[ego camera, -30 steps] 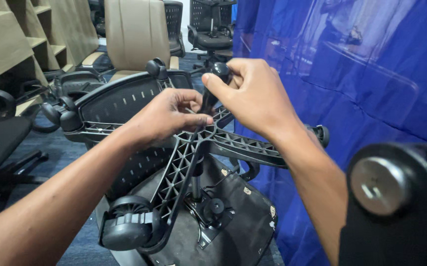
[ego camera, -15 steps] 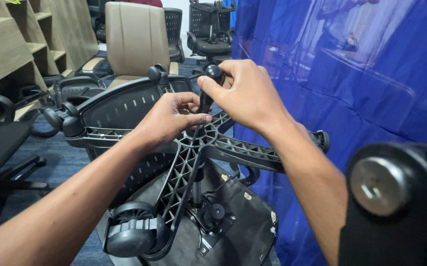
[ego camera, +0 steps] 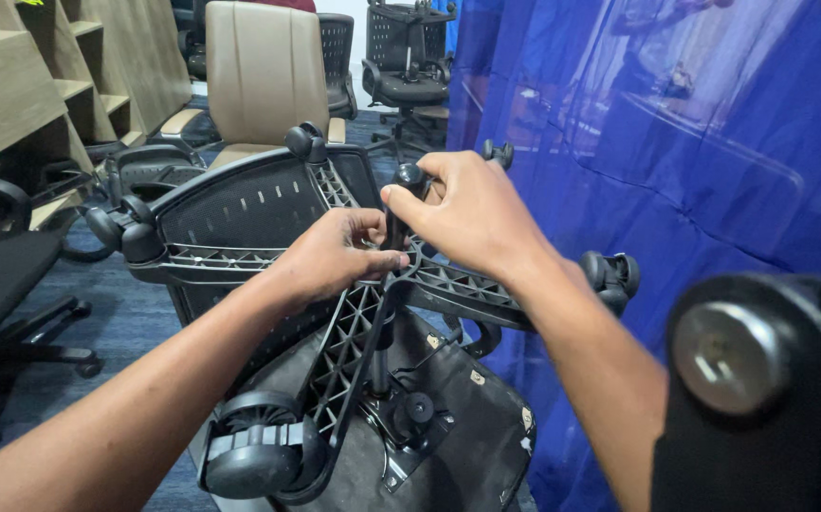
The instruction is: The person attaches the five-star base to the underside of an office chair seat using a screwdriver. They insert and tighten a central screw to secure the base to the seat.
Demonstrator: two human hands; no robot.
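An office chair lies overturned in the middle of the room, its black seat underside (ego camera: 448,446) facing up at about 6 o'clock. Rising from it is the black five-armed star base (ego camera: 354,332), ribbed arms fanning out, casters at their tips — one large caster (ego camera: 249,455) at 7 o'clock, another (ego camera: 611,273) at 3 o'clock. A blue plastic sheet (ego camera: 695,142) hangs along the right side, and a beige chair (ego camera: 264,71) stands behind at 11 o'clock.

Both hands meet at the base's hub, just above centre. The right hand (ego camera: 472,213) is clenched around the knobbed top of a slim black tool handle (ego camera: 397,213) standing nearly upright on the hub. The left hand (ego camera: 325,256) pinches the lower part of that handle with fingertips closed, right where it meets the hub.

What looks risky: the handle is narrow and bears on a small spot, so a hard push or twist could make it skid off the hub, driving the left fingertips into the ribbed arms. The chair rests loosely on its side too — force from above might rock the base and swing a caster toward the forearms.
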